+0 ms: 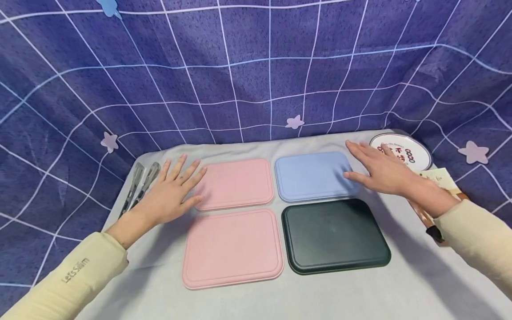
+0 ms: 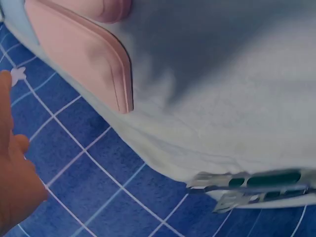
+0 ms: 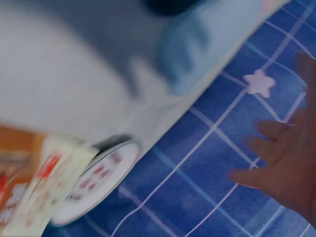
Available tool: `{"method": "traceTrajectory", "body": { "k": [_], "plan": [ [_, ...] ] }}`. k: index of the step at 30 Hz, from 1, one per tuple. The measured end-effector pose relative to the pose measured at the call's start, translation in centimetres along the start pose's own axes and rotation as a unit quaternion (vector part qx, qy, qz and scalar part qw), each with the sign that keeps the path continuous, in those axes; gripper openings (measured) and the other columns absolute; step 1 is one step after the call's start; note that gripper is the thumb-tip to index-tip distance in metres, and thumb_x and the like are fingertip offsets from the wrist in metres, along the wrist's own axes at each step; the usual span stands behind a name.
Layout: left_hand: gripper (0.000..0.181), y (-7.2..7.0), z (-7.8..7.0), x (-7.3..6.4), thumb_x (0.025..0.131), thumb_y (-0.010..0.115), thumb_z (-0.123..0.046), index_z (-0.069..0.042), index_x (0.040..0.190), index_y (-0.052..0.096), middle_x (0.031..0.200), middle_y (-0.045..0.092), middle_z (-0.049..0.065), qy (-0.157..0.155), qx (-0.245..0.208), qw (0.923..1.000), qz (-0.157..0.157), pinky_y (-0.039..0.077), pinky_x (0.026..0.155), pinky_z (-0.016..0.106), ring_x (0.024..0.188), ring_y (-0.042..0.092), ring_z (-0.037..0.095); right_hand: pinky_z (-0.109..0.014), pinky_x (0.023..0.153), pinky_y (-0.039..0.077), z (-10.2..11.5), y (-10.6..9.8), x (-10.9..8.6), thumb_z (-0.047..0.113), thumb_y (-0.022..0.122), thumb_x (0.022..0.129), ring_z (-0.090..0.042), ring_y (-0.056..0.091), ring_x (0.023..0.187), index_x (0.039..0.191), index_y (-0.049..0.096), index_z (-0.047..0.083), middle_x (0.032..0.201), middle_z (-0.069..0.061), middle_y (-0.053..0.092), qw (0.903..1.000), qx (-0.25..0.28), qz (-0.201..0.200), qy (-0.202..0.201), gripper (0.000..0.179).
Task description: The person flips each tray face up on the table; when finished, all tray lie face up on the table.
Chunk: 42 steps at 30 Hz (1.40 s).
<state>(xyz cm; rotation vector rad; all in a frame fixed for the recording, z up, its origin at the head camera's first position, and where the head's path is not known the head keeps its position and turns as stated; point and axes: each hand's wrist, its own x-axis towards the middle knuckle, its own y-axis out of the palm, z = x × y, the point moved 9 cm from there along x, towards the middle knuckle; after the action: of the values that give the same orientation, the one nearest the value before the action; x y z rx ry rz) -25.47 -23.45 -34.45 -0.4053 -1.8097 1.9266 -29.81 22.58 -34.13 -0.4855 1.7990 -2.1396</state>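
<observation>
My left hand (image 1: 170, 193), fingers spread, hovers over the left edge of the far pink board (image 1: 240, 182) and holds nothing. A second pink board (image 1: 234, 249) lies nearer to me. On the right, my right hand (image 1: 384, 171) is held in the air with straight fingers, by the right end of the light blue board (image 1: 316, 175). Below that board lies a dark green board (image 1: 336, 235). In the left wrist view, the left hand (image 2: 17, 168) shows at the left edge; the right wrist view is blurred, with the right hand (image 3: 284, 153) at its right side.
Two tongs (image 1: 138, 182) with grey heads lie at the table's left edge. An oval plate (image 1: 416, 155) with red characters sits at the far right, partly behind the right hand. Beside it is a printed packet (image 1: 440, 178). A blue checked cloth (image 1: 248, 75) hangs behind the white-covered table (image 1: 320, 293).
</observation>
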Motion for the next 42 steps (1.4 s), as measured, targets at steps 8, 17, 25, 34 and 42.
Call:
{"method": "traceTrajectory", "body": {
  "k": [8, 17, 25, 34, 42],
  "plan": [
    [0.087, 0.7, 4.0, 0.1, 0.103, 0.046, -0.050, -0.007, 0.161, -0.004, 0.153, 0.042, 0.026, -0.146, -0.170, 0.9736, 0.044, 0.017, 0.118, 0.067, 0.139, 0.040, 0.050, -0.050, 0.095, 0.053, 4.6, 2.9, 3.2, 0.040, 0.062, 0.098, -0.041, 0.061, 0.121, 0.163, 0.004, 0.012, 0.143, -0.026, 0.053, 0.9575, 0.254, 0.135, 0.020, 0.091],
    [0.091, 3.6, 6.3, 0.4, 0.103, 0.044, -0.055, -0.003, 0.160, -0.005, 0.131, 0.063, 0.025, -0.200, -0.270, 0.9339, 0.121, 0.049, 0.098, 0.053, 0.118, 0.063, 0.041, -0.053, 0.091, 0.056, 11.6, 7.0, 7.0, 0.041, 0.062, 0.098, -0.037, 0.057, 0.126, 0.162, -0.010, 0.024, 0.153, -0.018, 0.043, 0.8479, 0.448, 0.279, 0.046, 0.098],
    [0.090, 6.4, 6.4, 0.1, 0.102, 0.053, -0.047, -0.002, 0.160, 0.002, 0.103, 0.070, 0.016, -0.208, -0.383, 0.8800, 0.188, 0.050, 0.076, 0.035, 0.084, 0.064, 0.021, -0.049, 0.081, 0.060, 14.7, 9.1, 10.4, 0.042, 0.061, 0.097, -0.038, 0.061, 0.121, 0.158, -0.023, 0.027, 0.149, -0.018, 0.050, 0.8295, 0.442, 0.327, 0.095, 0.105],
    [0.087, 8.5, 5.4, 0.1, 0.102, 0.055, -0.038, 0.007, 0.158, 0.005, 0.093, 0.070, 0.013, -0.189, -0.402, 0.8692, 0.217, 0.051, 0.075, 0.034, 0.077, 0.066, 0.018, -0.045, 0.072, 0.061, 15.5, 10.7, 12.1, 0.044, 0.059, 0.098, -0.039, 0.067, 0.102, 0.157, -0.025, 0.021, 0.142, -0.024, 0.047, 0.8398, 0.372, 0.363, 0.156, 0.106],
    [0.090, 9.6, 5.1, -0.6, 0.102, 0.055, -0.040, 0.007, 0.157, 0.000, 0.092, 0.066, 0.010, -0.195, -0.411, 0.8546, 0.251, 0.050, 0.070, 0.030, 0.077, 0.063, 0.017, -0.041, 0.070, 0.061, 16.1, 11.4, 13.1, 0.041, 0.058, 0.099, -0.034, 0.069, 0.084, 0.159, -0.021, 0.020, 0.134, -0.027, 0.050, 0.8398, 0.341, 0.376, 0.192, 0.101]
  ]
}}
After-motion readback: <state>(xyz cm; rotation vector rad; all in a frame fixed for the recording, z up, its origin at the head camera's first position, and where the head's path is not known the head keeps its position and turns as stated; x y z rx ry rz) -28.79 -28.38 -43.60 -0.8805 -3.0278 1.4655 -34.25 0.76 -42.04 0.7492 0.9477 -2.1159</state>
